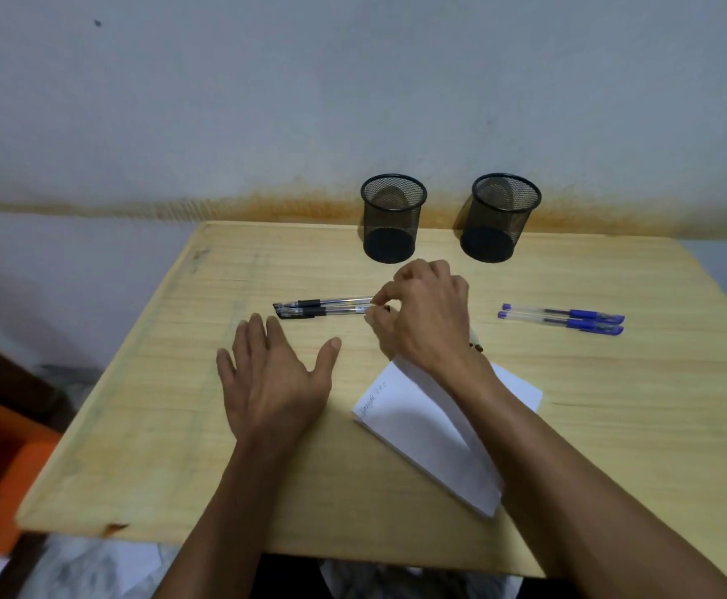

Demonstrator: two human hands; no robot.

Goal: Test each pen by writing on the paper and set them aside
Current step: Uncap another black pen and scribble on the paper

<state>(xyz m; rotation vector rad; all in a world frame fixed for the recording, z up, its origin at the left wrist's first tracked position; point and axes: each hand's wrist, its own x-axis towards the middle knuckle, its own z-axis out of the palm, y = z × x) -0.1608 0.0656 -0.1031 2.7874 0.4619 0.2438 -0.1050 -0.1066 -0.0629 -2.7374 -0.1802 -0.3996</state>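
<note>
Right hand (428,313) reaches across the paper (422,421), fingertips pinched on the end of the nearer of two black pens (323,308), which lie side by side on the wooden counter (612,404). Left hand (273,378) lies flat on the counter, fingers spread, grip holding nothing, just near the black pens' capped ends. Paper shows a short scribble by its left corner. Two blue pens (562,318) lie together well off to the right. Two mesh pen cups (393,218) stand upright at the back edge.
</note>
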